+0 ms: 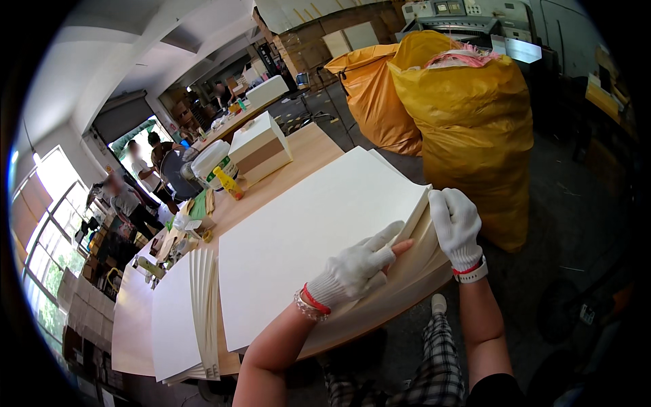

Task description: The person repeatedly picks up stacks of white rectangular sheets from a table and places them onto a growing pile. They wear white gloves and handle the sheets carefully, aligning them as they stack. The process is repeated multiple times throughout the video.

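Observation:
A broad stack of large white sheets (pixel 305 224) lies on the wooden table in front of me, its right edge curled upward. My right hand (pixel 456 224), in a white knitted glove, is closed around the raised far right corner of the sheets. Along the same edge, my left hand (pixel 356 268) rests with fingers apart, one gloved finger stretched over the top sheet. A bare fingertip pokes out of that glove beside the sheet edges. The undersides of both hands are hidden.
Left of the stack lies another pile of white sheets (pixel 180 315) with fanned edges. Beyond are a yellow spray bottle (pixel 228 183), a white tub (pixel 211 161) and a box-like block (pixel 261 149). Large yellow sacks (pixel 468 136) stand right of the table. Several people are in the background.

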`<state>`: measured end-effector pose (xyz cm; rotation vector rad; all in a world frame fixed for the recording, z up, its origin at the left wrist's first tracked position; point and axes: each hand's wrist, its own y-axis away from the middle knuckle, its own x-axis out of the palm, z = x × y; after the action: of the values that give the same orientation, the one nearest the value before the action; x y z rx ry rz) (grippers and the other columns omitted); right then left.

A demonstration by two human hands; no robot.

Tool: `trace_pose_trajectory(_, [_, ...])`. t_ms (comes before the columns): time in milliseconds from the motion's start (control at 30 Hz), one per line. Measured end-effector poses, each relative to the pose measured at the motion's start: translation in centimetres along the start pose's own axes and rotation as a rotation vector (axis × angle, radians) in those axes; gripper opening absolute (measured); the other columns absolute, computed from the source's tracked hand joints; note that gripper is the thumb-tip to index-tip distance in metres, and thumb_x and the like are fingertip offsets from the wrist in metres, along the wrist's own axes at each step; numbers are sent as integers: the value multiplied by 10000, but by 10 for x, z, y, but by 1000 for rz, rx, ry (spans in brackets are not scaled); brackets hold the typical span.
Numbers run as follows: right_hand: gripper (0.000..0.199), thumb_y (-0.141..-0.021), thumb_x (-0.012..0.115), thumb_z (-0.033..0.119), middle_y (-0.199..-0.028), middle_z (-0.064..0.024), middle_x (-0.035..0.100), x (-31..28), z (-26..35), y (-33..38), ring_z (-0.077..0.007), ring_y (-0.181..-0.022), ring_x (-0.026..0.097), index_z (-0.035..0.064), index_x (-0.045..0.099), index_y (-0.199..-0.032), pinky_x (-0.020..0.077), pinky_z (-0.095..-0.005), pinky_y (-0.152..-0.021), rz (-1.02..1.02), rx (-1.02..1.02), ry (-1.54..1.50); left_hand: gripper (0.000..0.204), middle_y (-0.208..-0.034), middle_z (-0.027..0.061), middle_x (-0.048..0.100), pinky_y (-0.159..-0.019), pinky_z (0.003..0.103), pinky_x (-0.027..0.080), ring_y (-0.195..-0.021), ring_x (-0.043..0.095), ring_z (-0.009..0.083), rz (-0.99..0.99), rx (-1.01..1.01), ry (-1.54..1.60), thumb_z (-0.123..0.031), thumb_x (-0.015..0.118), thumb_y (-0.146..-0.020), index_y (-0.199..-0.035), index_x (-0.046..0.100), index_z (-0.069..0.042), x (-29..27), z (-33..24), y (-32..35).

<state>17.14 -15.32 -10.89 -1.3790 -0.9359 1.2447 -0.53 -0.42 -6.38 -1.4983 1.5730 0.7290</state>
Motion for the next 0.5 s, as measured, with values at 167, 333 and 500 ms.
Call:
trace_pose_trajectory(167, [159, -846, 594, 22, -687, -81, 457, 3, 2, 1, -241, -575, 484, -16, 579, -999, 392, -349, -487, -28, 37, -8, 431, -1498, 232, 385, -897, 334, 495, -1131, 605, 339, -86, -36, -12, -116, 758, -799, -1205, 614, -104, 3, -1, 1])
trace_pose_trajectory(333, [207, -829, 599, 14, -685, -76, 449, 7, -4, 8, -236, -574, 480, -12, 584, -1034, 394, -351, -487, -64, 10, -8, 416, -1537, 288, 285, -967, 355, 459, -1306, 475, 432, -152, 0, 100, -142, 828, -752, -1119, 631, -128, 9, 8, 2])
trace_pose_trajectory(500, [223, -831, 595, 23, -677, -67, 434, 4, -4, 8, -227, -582, 472, 6, 593, -1053, 384, -350, -483, -22, 26, -35, 391, -1552, 297, 249, -957, 363, 476, -1313, 468, 448, -134, 10, 147, -45, 764, -767, -1126, 629, -116, 9, 11, 3])
